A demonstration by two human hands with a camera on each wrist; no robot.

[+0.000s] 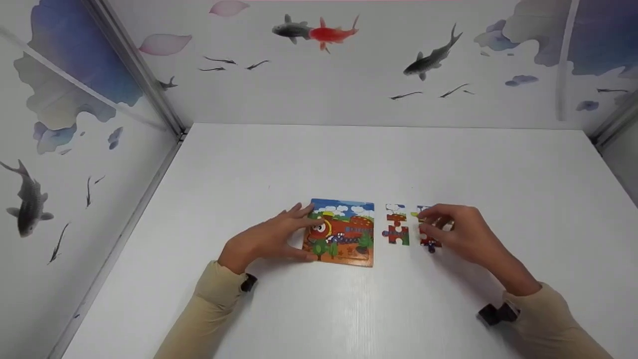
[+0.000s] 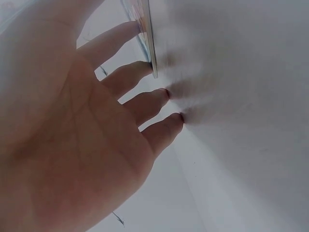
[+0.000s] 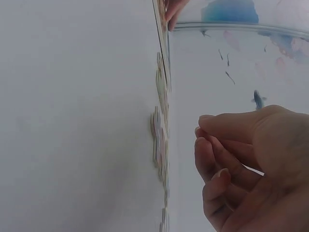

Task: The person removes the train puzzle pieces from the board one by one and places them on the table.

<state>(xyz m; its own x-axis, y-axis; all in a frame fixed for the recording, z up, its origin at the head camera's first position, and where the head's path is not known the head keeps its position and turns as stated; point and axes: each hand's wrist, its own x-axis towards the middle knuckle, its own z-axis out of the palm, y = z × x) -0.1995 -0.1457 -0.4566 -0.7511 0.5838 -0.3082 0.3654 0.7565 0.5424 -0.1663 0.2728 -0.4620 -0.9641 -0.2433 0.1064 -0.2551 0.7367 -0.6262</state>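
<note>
Puzzle (image 1: 349,247) on tabletop (image 1: 349,309); left hand (image 1: 271,234) touching its left edge, grip wide; loose pieces (image 1: 398,237) just right of puzzle; right hand (image 1: 461,230) over rightmost ones, grip narrow, apparently holding nothing

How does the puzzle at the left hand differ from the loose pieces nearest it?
The puzzle is larger; the loose pieces are smaller. The puzzle has straight outer sides; the pieces have knobs and notches. The left hand touches the puzzle; neither hand touches these pieces. Both are printed in several colours.
</note>
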